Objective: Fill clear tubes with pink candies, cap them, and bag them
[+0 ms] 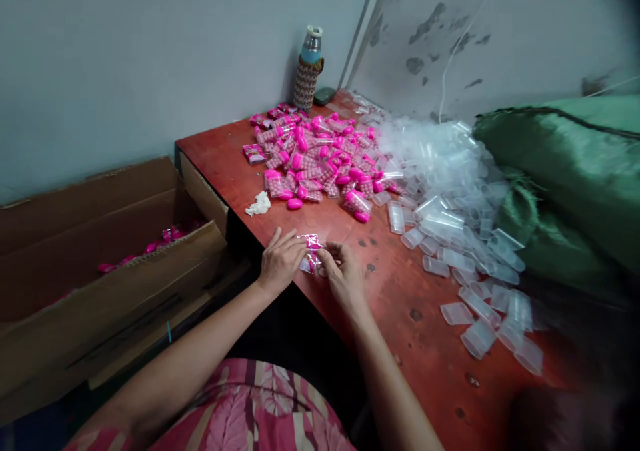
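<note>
Pink candy packet (311, 252) sits pinched between your left hand (281, 259) and right hand (344, 274) at the red surface's (400, 291) near edge, with many filled tubes (320, 157) piled behind and lots of empty tubes (450, 237) left.

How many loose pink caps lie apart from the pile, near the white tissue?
2: one pink oval cap beside the crumpled white tissue, another by the pile's right edge. Others may be hidden within it.

Head-worn view, angled down, table (400, 291) near
</note>
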Demonstrator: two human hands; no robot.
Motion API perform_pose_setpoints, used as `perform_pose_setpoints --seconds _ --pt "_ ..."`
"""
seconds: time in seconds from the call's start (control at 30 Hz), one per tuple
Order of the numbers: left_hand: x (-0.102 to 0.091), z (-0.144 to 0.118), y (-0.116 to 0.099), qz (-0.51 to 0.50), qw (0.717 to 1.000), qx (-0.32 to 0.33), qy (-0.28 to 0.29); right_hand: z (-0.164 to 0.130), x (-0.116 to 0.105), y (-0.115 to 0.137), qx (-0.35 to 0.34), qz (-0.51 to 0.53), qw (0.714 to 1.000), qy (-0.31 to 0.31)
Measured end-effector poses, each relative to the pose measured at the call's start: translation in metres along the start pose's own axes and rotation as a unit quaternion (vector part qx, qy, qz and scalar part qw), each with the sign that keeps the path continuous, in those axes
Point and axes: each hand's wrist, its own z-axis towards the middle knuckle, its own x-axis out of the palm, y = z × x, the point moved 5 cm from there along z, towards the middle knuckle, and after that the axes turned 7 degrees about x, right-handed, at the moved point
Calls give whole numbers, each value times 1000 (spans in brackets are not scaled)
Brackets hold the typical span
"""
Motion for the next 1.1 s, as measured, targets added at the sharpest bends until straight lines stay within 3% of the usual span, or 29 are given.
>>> perform_pose_setpoints --seconds 0.17,0.33,0.53,0.63,0.7,0.8,0.87,0.93,1.0,1.1 --pt "-1 -1 -2 1 999 13 35 0 -9 1 4 3 1000 3" --pt "-2 2 0 -19 999 -24 23 -1 -7 -5 15 41 999 17" --pt "-12 3 -1 -117 991 -61 -25 3 7 -5 44 143 988 27" --pt "-20 6 -5 -204 974 -96 -34 7 10 1 65 214 974 46" --pt "-23 7 -1 -286 941 -178 -41 10 8 6 76 240 966 52" --pt "-18 6 3 -433 847 -309 -1 16 6 13 78 247 964 60" --pt "-11 6 -1 -521 779 -345 57 19 7 15 76 233 967 63" --pt "-7 5 -4 -572 729 -364 89 20 10 14 75 208 973 67" --pt "-6 3 -2 -581 708 -389 93 21 12 11 66 169 981 65" --pt "-8 -4 6 -556 707 -427 89 26 8 8 15 40 997 65"
